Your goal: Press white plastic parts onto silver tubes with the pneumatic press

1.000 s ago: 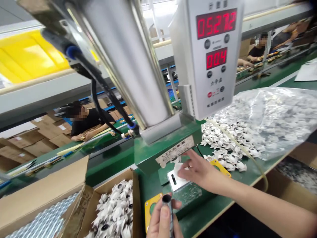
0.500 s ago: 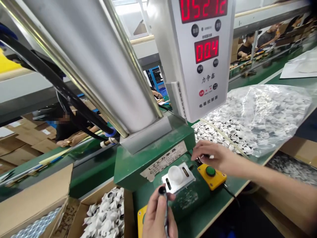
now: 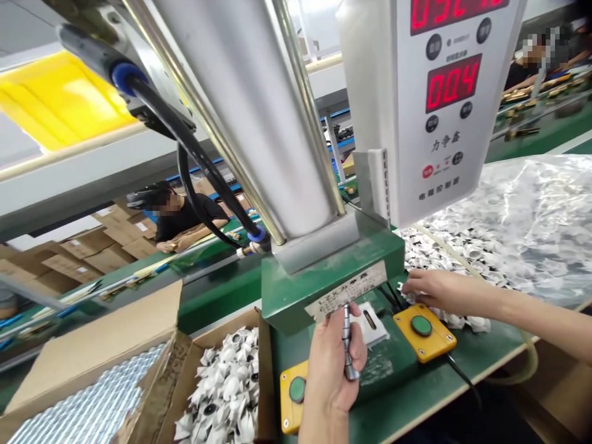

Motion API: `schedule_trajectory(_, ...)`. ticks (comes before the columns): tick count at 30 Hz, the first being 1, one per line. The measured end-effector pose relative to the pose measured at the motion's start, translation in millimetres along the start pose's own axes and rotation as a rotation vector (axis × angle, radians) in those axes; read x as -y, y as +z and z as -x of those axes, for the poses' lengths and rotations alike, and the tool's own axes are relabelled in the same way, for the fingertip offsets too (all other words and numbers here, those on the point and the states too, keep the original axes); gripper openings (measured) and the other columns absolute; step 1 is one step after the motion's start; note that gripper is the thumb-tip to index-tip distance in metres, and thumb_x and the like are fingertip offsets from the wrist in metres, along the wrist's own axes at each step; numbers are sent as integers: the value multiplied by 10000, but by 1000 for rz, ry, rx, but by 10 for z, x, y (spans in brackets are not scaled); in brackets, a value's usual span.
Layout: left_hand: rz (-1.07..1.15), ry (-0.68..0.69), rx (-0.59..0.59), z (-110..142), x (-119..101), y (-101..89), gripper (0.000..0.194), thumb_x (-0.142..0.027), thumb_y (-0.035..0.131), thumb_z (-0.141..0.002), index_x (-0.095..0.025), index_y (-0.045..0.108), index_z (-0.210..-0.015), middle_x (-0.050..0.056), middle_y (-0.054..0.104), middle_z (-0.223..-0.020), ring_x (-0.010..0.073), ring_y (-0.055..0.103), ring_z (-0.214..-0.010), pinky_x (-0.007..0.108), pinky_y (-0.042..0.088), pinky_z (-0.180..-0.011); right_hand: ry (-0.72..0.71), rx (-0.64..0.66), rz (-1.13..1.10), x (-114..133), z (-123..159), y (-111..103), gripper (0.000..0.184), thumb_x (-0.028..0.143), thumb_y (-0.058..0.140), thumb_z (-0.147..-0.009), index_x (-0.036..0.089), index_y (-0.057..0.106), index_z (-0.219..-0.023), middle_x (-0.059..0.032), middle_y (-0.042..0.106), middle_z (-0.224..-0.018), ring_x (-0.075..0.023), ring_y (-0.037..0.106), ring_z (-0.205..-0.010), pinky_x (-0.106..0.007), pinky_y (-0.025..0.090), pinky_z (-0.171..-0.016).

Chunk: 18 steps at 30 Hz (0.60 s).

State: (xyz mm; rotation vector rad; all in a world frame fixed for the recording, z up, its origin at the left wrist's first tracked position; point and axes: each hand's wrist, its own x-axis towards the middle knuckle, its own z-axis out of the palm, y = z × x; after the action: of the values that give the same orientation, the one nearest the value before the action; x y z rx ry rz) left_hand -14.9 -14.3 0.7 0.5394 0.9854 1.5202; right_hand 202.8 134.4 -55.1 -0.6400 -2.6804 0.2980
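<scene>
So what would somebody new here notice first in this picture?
Probably the red digits on the white control box, glowing at upper right, beside the big silvery cylinder slanting through the upper middle. Below, the shiny metal tube in the left grip stands out, near two yellow button boxes.

The green worktop (image 3: 493,350) carried a press (image 3: 333,271), with one yellow button box (image 3: 424,333) on its right and a second box (image 3: 287,382) on its left. Loose white pieces (image 3: 476,250) lay heaped beside a clear plastic bag (image 3: 546,209).
</scene>
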Motion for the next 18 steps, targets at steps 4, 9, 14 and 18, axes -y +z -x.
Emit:
schedule_trajectory(4,-12,41,-46,43,17,23,257,-395,635,-806,-157,543,-767,-29,547,-633,15,316,-358,161,181,-319,129,-149,59,159,72,-118,252,264,396,-924,215,596,-1070,-84,619,-970,-199,619,-675,-322,485,-575)
schedule_trajectory(9,88,60,-181,280,99,-76,250,-405,519,-882,-186,573,-992,-43,529,-628,12,282,-331,144,195,-295,265,-294,-183,891,-67,-310,219,354,470,-914,280,613,-1062,-48,625,-1060,-178,619,-736,-284,491,-596)
schedule_trajectory(14,197,83,-268,463,126,-338,250,-448,473,-891,-225,572,-948,-74,449,-537,14,251,-271,119,218,-237,244,-132,-382,1248,-513,-79,240,285,515,-869,263,647,-1068,-35,645,-948,-141,621,-660,-256,508,-620)
schedule_trajectory(18,125,138,-341,555,119,-522,277,-486,472,-877,-232,570,-924,-73,473,-536,7,262,-251,107,236,-237,122,-152,-194,1193,-621,141,236,250,474,-887,256,656,-1038,-42,633,-871,-158,615,-682,-275,509,-640)
